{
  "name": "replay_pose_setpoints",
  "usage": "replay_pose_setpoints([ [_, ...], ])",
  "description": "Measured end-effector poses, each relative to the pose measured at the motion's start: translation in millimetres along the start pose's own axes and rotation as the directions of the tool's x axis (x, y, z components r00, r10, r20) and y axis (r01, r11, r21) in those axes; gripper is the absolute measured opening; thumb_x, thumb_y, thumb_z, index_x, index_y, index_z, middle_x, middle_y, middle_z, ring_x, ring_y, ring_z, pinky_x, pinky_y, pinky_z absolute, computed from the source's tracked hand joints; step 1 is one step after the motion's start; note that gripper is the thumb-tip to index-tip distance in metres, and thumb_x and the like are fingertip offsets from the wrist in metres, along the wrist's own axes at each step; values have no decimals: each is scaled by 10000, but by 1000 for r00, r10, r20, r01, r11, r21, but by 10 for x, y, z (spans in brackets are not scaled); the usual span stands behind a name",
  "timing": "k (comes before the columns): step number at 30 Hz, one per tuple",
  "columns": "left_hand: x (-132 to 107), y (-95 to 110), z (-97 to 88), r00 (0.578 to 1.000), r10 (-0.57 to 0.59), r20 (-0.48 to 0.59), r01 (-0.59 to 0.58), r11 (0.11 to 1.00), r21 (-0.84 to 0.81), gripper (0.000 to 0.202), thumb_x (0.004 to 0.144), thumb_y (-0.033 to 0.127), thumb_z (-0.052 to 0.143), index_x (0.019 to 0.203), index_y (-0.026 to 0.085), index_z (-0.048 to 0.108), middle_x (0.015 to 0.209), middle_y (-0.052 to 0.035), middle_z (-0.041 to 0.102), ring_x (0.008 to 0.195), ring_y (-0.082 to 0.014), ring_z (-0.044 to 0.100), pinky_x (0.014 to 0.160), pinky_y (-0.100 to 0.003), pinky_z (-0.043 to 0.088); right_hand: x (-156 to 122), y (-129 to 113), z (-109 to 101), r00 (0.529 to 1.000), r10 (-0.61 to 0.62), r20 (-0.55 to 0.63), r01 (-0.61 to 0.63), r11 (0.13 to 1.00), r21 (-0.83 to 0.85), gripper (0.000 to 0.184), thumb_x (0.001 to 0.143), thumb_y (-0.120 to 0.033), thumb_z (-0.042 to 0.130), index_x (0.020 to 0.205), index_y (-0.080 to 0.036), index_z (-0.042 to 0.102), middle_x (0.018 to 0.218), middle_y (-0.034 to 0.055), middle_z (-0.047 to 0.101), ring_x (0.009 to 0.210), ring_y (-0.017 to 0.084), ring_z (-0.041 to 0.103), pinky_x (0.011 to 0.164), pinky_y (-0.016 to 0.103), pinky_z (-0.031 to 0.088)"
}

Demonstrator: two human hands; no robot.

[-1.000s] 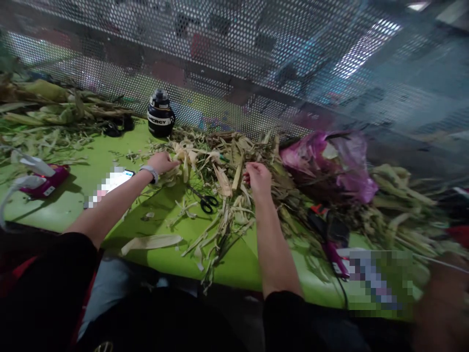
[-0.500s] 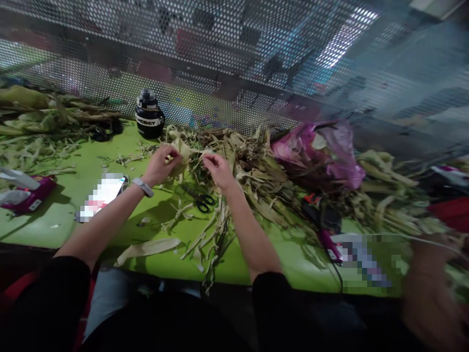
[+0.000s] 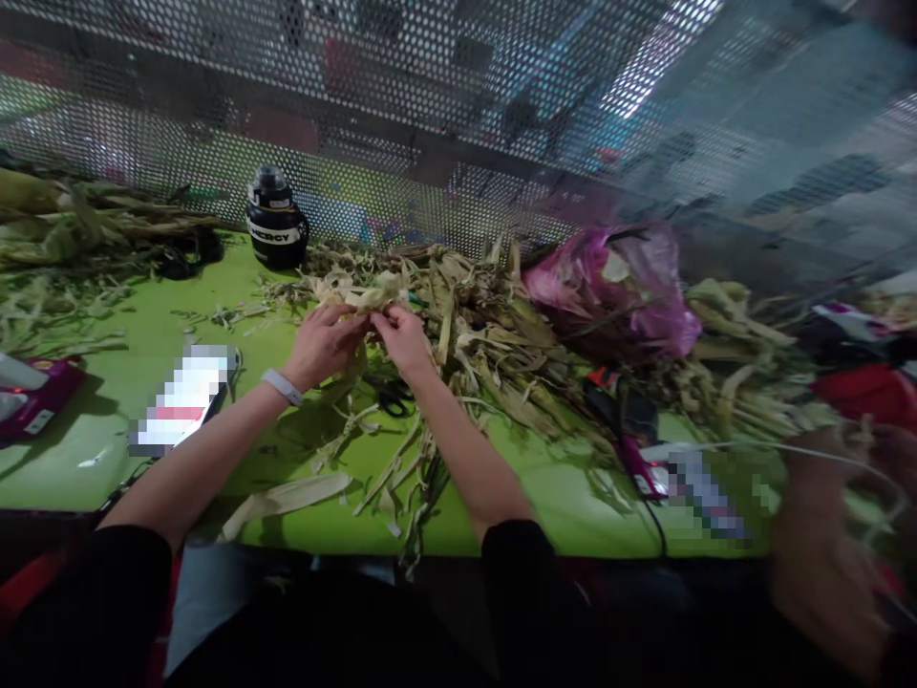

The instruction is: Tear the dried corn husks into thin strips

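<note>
My left hand (image 3: 328,346), with a pale band on the wrist, is closed on a pale corn husk (image 3: 362,294) over the green table. Fingertips of my right hand (image 3: 405,339) pinch the same husk right beside it, and the two hands nearly meet. Part of the husk is hidden behind the fingers. Black-handled scissors (image 3: 393,397) lie just below, partly covered by my right hand and forearm. Around them are torn husk strips (image 3: 348,425), and one wide husk piece (image 3: 290,499) rests closer to my body. A large husk pile (image 3: 494,334) spreads behind and to the right.
A black bottle (image 3: 276,225) stands against the perforated metal screen (image 3: 430,143). To the left are a lit phone (image 3: 184,397) and a purple tissue pack (image 3: 43,406). A pink plastic bag (image 3: 616,291) sits on husks. Another person's arm (image 3: 823,535) reaches in at right.
My hands have come together on the husk, which they held further apart before. My right hand moved left. The whole view has shifted slightly.
</note>
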State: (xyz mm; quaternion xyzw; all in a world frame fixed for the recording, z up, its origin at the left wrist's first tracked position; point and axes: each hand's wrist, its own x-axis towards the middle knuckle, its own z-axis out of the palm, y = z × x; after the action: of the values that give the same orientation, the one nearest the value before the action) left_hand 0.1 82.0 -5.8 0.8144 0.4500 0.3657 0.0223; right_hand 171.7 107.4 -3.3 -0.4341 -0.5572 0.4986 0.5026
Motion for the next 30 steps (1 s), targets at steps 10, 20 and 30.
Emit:
replay_pose_setpoints([
  [10, 28, -16, -70, 917, -268, -295, 237, 962, -137, 355, 872, 378, 592, 1141, 148, 624, 1185, -158, 631, 1146, -258, 598, 998, -406, 492, -9, -57, -6, 985, 8, -175, 17, 990, 143, 256, 707, -434, 704, 793, -200, 646, 726, -15, 666, 699, 132, 638, 535, 212, 476],
  [20, 38, 46, -92, 936, -294, -195, 294, 955, -29, 427, 846, 430, 599, 1158, 139, 625, 1214, -191, 557, 1212, -335, 516, 1044, -499, 406, 31, 1, 8, 986, 74, -149, -24, 950, 313, 312, 701, -484, 727, 794, -226, 579, 706, -46, 620, 620, 99, 583, 592, 222, 479],
  [30, 30, 68, -47, 990, -141, 12, 142, 989, -48, 486, 756, 272, 602, 1225, 148, 569, 1343, -166, 554, 1295, -329, 469, 1092, -487, 378, -85, -21, 146, 983, -124, -133, 152, 962, 228, 255, 775, -472, 670, 802, -231, 590, 828, -23, 645, 827, 121, 622, 794, 241, 503],
])
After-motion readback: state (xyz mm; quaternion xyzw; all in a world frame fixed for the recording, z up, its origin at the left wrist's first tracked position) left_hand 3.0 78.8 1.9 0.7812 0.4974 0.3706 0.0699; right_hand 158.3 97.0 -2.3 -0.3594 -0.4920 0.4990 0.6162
